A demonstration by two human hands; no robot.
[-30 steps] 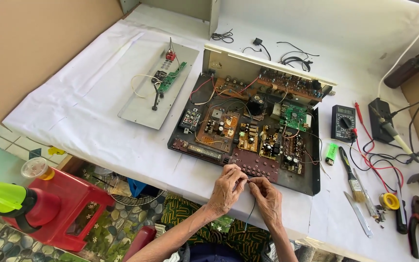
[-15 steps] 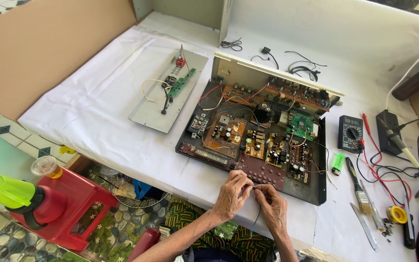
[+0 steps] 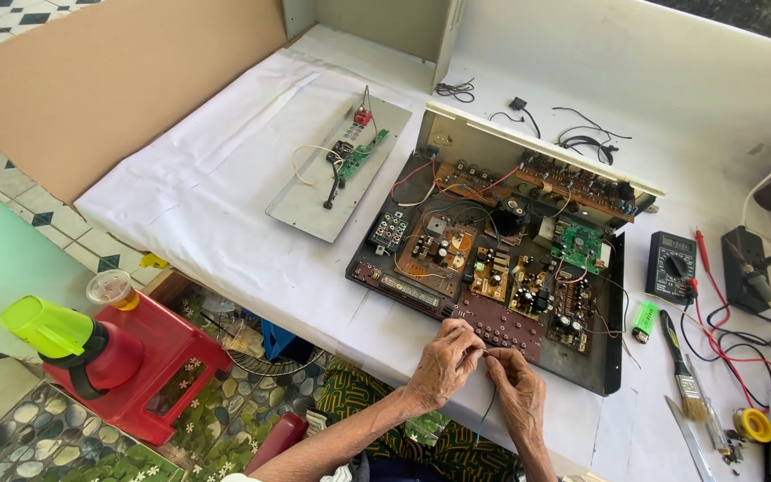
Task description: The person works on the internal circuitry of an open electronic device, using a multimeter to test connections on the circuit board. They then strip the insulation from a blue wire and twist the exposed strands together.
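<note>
a thin dark wire is pinched between the fingertips of both hands at the near edge of the desk, which is covered in white cloth. the left hand is closed, its grip clamped together on the wire's upper end, just in front of the opened amplifier chassis. the right hand lies touching it, its grip likewise shut on the wire, whose loose end hangs down below the hands. inside the chassis, several circuit boards and coloured leads are seen. a grey metal panel with a small green board is laid to the chassis's left. to the right, a multimeter, a green lighter, a paintbrush and a roll of solder are spread out. a red jug with a lime-green cap is placed on the floor below the desk.
</note>
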